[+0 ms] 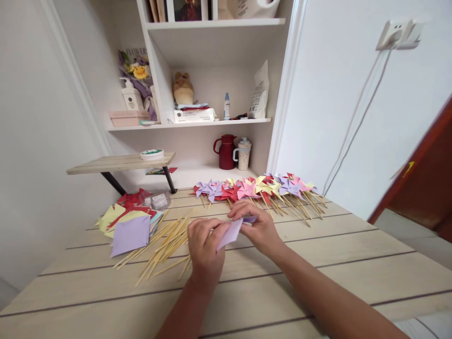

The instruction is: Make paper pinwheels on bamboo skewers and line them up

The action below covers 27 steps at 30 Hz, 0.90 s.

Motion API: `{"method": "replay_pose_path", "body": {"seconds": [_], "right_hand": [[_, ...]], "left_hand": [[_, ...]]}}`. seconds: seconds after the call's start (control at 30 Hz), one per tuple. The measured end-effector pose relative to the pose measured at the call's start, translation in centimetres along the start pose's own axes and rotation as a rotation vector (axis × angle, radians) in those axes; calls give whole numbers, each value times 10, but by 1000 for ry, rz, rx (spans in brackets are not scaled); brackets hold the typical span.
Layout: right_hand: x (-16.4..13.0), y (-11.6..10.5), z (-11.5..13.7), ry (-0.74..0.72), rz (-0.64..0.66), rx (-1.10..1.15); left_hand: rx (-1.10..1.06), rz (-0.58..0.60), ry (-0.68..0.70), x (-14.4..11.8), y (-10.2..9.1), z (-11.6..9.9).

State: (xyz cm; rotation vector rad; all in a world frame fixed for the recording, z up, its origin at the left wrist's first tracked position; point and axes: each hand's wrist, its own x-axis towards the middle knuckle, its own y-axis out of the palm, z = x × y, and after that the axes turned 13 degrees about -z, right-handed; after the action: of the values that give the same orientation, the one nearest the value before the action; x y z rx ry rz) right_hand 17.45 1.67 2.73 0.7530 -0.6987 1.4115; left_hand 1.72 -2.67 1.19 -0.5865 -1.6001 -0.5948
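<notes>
Paper squares point(129, 225) in purple, yellow and red lie in a pile on the left of the wooden table point(318, 263). Thin wooden sticks point(165, 245) lie beside them. The left hand point(205, 247) and the right hand point(259, 226) both pinch one purple paper piece point(231, 233) between them, just above the table. Finished pinwheels point(254, 188) lie in a row behind.

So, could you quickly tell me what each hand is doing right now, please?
Left hand: closed on the lilac paper.
Right hand: closed on the same lilac paper.
</notes>
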Motion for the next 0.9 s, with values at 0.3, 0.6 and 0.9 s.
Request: {"method": "replay_pose_path", "body": {"seconds": [0.3, 0.6, 0.9], "right_hand": [[3, -4, -5, 0, 27, 11], [5, -7, -5, -21, 30, -18], [6, -8, -5, 2, -1, -77]], "left_hand": [[4, -14, -37, -1, -1, 3], [-10, 29, -37, -3, -1, 4], [-37, 178, -208, -7, 5, 11]]}}
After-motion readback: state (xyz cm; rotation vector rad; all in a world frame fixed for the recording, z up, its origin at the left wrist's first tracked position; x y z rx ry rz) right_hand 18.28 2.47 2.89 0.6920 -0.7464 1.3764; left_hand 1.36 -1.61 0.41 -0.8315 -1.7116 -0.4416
